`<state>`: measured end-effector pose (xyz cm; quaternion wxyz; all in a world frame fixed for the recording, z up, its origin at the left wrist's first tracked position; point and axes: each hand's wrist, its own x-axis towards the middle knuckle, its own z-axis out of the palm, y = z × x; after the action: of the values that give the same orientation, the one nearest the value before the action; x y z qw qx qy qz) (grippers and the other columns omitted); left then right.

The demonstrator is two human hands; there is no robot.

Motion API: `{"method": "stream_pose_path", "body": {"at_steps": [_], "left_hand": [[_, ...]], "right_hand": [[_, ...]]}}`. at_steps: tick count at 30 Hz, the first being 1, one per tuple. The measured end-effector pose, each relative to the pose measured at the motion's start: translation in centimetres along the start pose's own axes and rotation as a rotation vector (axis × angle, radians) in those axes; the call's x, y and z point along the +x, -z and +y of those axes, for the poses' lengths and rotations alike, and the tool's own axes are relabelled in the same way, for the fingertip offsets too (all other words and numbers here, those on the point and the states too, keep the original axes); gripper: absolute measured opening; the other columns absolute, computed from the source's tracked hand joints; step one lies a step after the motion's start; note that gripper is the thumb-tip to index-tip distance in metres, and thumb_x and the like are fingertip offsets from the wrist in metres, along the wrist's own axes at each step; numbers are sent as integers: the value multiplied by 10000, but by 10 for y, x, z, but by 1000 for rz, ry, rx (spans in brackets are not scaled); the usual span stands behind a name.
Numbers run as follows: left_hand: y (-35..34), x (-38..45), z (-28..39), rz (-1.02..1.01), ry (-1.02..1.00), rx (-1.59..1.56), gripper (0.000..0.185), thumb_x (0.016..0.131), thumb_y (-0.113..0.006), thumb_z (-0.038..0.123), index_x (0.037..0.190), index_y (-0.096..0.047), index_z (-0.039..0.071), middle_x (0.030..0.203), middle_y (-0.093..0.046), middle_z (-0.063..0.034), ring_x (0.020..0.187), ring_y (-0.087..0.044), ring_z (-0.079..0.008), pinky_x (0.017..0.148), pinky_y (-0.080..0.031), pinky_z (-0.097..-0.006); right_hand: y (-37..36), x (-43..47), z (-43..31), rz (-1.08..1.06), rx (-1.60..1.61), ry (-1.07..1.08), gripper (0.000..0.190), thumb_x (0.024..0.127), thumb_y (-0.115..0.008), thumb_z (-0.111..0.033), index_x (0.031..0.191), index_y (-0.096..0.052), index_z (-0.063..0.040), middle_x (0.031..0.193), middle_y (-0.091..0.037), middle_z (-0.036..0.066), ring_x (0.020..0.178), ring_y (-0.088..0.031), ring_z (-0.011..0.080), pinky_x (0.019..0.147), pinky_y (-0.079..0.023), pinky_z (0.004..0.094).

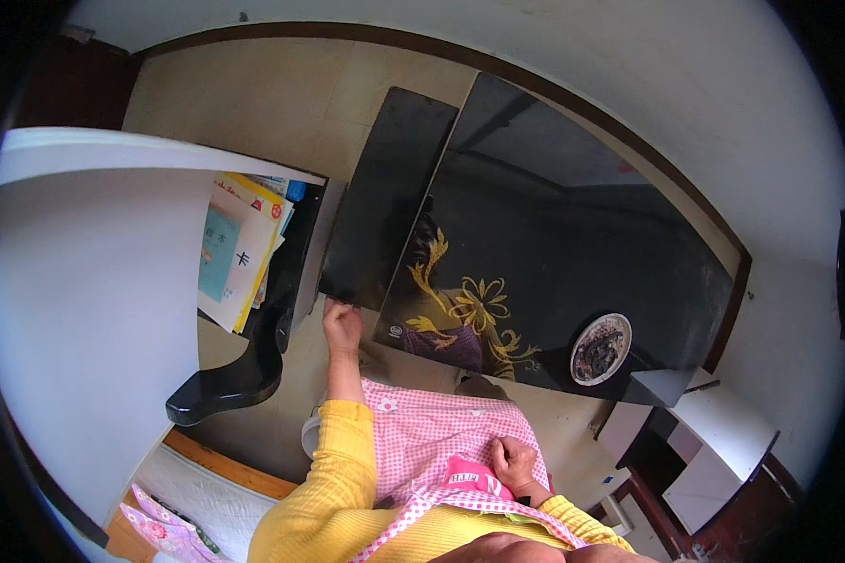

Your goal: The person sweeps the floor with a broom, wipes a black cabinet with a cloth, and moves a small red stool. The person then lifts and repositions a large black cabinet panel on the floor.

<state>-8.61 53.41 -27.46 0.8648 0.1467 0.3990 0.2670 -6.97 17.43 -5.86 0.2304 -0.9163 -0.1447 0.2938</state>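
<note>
My left hand (343,327) is at the near end of a narrow black glossy panel (394,190), its fingers curled at the edge and their tips hidden there. This panel lies along the left side of a larger black glossy tabletop (570,246) with a golden flower design (480,304). My right hand (515,464) is curled in front of my body, against the pink checked apron (429,429), beside a pink patch (473,477) that bears letters. Nothing shows in its fingers.
A white dish (611,320) of dark, ash-like matter stands on the tabletop's near right part. Left, papers and booklets (243,260) lie on a black surface beside a white panel (98,260) and a curved black armrest-like piece (229,390). A white open-fronted cabinet (728,422) stands right.
</note>
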Motion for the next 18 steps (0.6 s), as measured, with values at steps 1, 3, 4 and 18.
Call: {"method": "stream_pose_path", "body": {"at_steps": [1, 3, 4, 18], "left_hand": [[-3, 1, 1, -3, -8, 6, 583, 653, -463, -6, 1235, -461, 28, 1190, -530, -61, 1116, -476, -196, 995, -322, -330], [-8, -1, 2, 26, -14, 49, 592, 664, -458, -2, 1255, -439, 34, 1211, -517, -65, 1130, -463, -196, 1001, -316, -335], [-9, -4, 1, 57, -11, 88, 596, 671, -455, 2, 1265, -428, 38, 1222, -510, -67, 1138, -456, -197, 1001, -317, -340], [17, -125, -21, 243, 341, 526, 396, 856, -536, 241, 1209, -486, 68, 1169, -554, -95, 1114, -501, -235, 952, -374, -394]], "right_hand": [[0, -1, -1, 4, 5, 1, 242, 796, -587, -190, 600, -536, -58, 563, -531, 150, 486, -530, 317, 452, -401, 404], [0, -5, -4, -2, 15, -5, 249, 798, -585, -191, 596, -534, -54, 562, -530, 153, 485, -530, 318, 452, -401, 407], [0, -6, -6, -11, 20, -14, 252, 799, -583, -191, 594, -534, -53, 560, -530, 154, 485, -530, 318, 453, -403, 408], [-17, -62, 0, -70, 117, -220, 244, 818, -529, -272, 679, -600, -84, 677, -619, 121, 610, -604, 324, 567, -479, 446]]}}
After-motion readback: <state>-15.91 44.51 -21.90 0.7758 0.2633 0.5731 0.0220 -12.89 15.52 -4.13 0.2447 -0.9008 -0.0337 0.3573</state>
